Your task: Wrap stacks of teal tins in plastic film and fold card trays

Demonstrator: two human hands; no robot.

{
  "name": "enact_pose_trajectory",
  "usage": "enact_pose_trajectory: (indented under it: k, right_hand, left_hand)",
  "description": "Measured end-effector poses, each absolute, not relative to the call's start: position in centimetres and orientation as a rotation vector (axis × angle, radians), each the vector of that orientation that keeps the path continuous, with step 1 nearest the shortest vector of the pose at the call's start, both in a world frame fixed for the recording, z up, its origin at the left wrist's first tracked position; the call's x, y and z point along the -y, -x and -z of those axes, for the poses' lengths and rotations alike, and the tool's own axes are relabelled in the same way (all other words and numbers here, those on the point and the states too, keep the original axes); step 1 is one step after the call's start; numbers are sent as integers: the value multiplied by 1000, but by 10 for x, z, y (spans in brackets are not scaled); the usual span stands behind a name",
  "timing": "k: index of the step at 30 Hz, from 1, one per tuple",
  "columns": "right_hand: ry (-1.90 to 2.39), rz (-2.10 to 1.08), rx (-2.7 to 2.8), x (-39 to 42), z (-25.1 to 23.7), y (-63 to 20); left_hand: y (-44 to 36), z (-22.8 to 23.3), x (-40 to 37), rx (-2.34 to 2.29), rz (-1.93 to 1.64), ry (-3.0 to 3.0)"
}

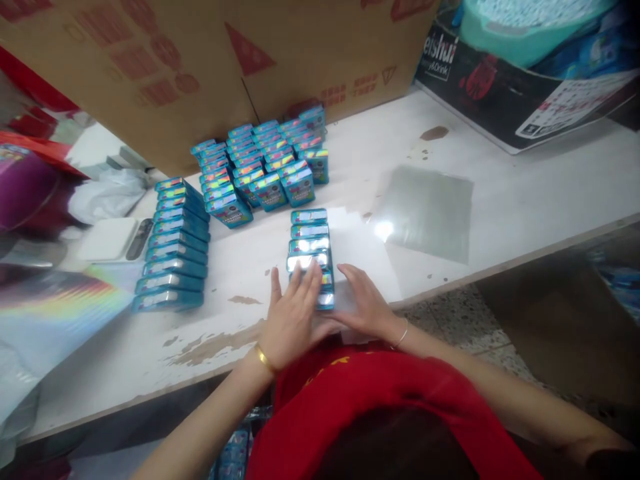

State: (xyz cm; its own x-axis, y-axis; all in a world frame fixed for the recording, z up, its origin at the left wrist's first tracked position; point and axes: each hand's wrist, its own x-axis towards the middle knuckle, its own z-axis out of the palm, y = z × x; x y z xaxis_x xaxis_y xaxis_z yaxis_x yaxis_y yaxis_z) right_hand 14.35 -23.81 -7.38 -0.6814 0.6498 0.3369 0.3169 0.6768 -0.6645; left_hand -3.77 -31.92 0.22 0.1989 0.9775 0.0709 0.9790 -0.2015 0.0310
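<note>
A short row of small blue boxes [309,231] stands on the white table close in front of me. Across the nearer boxes of this row lies my left hand [294,312], its fingers stretched out and touching their tops. My right hand [367,305] is open at the right of the row's near end, thumb toward the last box and fingers apart from the row. Whether that thumb touches the box I cannot tell. To the left runs a longer row of the same blue boxes [175,257]. Several more rows of blue boxes [265,163] are grouped farther back.
Behind the boxes rises a large cardboard carton [320,53]. A clear plastic sheet [425,213] lies flat on the table [540,180] at right. A black box [480,87] carries a teal basin [520,40] at the far right. A white device [113,239] and shiny film [60,320] are at left.
</note>
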Motion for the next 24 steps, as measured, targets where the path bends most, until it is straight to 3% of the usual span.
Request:
enact_pose_trajectory:
  k: [10, 18, 24]
  right_hand:
    - [547, -731, 2498, 209, 35, -125]
    - [529, -745, 2592, 182, 45, -99]
    - [1088, -443, 2221, 103, 59, -185]
  left_hand:
    - [39, -2, 302, 1958, -37, 2409]
    - [57, 13, 283, 1953, 161, 2377]
    - [78, -3, 285, 1810, 455, 2417]
